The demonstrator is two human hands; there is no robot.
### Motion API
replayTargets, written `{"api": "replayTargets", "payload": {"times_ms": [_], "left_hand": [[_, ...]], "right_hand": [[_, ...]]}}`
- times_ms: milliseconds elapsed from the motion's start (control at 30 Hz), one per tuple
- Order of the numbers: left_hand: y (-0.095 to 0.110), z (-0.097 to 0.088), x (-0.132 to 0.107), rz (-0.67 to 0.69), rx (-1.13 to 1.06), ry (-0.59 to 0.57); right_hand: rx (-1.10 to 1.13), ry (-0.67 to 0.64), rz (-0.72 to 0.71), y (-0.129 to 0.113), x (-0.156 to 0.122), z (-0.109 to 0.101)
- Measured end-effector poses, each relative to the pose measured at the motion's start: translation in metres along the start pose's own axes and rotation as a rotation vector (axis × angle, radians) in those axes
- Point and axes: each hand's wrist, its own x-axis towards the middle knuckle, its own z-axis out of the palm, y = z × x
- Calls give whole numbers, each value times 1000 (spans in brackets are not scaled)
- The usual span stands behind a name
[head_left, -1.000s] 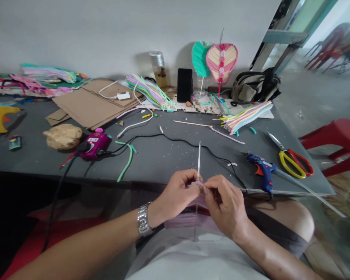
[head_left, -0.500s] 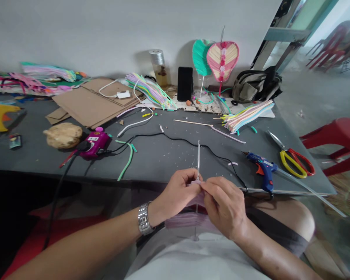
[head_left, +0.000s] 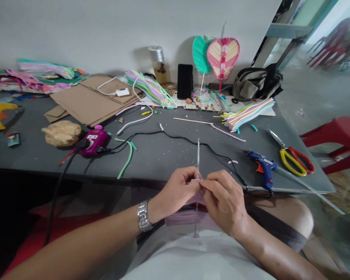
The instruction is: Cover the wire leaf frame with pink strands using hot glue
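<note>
Over the lap, near the table's front edge, my left hand [head_left: 177, 190] is closed on a lilac strip piece [head_left: 178, 218] mounted on a thin metal wire [head_left: 198, 155]. The wire's looped end points up past the fingers, and its lower part runs down toward the shirt. From the other side my right hand [head_left: 225, 200] pinches the lilac material at the base of the loop. Thumb and finger of both hands meet there, hiding most of the gripped spot. Some lilac strips show below the hands, lying across the wire.
On the grey table [head_left: 163, 155] lie a blue glue gun [head_left: 262, 165], scissors [head_left: 293, 155], a purple power socket [head_left: 93, 142], cardboard [head_left: 84, 97] and bundles of coloured pipe cleaners [head_left: 247, 114]. A black cord [head_left: 177, 137] crosses the middle. Two heart-shaped fans [head_left: 223, 58] stand behind.
The view has shifted very slightly. Both hands keep their hold on the lilac piece, with only small finger movement in the right hand.
</note>
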Motion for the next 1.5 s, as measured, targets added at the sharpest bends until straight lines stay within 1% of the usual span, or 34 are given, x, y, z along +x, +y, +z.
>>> {"api": "replayTargets", "payload": {"times_ms": [533, 800, 1000, 1233, 1300, 1333, 1400, 1500], "left_hand": [[-3, 2, 0, -11, -61, 2], [2, 0, -1, -99, -248, -22], [0, 0, 0, -123, -286, 21], [-7, 2, 0, -102, -209, 69], [-7, 2, 0, -99, -189, 77], [-7, 2, 0, -95, -179, 80], [-6, 1, -1, -82, -160, 85], [-4, 0, -2, -64, -127, 81]], "right_hand": [[55, -33, 22, -1, 0, 1], [24, -74, -5, 2, 0, -1], [-18, -78, -52, 2, 0, -1], [-36, -70, -75, 2, -4, 0], [0, -48, -35, 1, -5, 1], [32, -27, 11, 0, -6, 1], [107, 5, 146, -3, -8, 0], [206, -22, 374, -7, -12, -3]]}}
